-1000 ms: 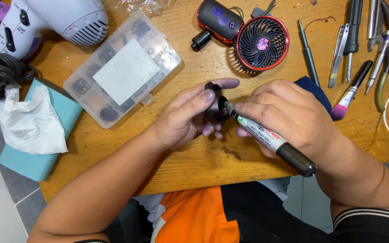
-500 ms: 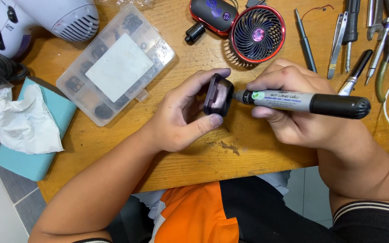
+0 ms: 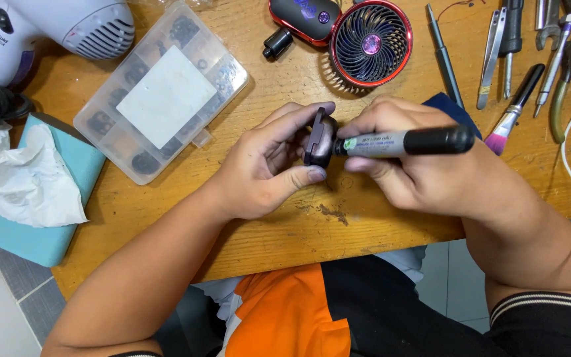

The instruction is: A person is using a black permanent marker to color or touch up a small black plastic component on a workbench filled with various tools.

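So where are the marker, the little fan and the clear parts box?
marker [image 3: 401,141]: head view, on its grey barrel beside the black cap.
fan [image 3: 371,44]: head view, on the centre hub of the grille.
parts box [image 3: 165,96]: head view, on the lid's white label.

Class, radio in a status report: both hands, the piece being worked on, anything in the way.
Left hand grips small dark part. Right hand holds marker, tip on part. Nothing between them.

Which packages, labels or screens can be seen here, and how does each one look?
Clear plastic organizer box: upper left on the table, rectangular, with a white blank-looking label.
Marker: in the right hand, grey barrel with a printed label, black cap.
Tissue pack: left edge, teal, white tissue on top.
No screens.
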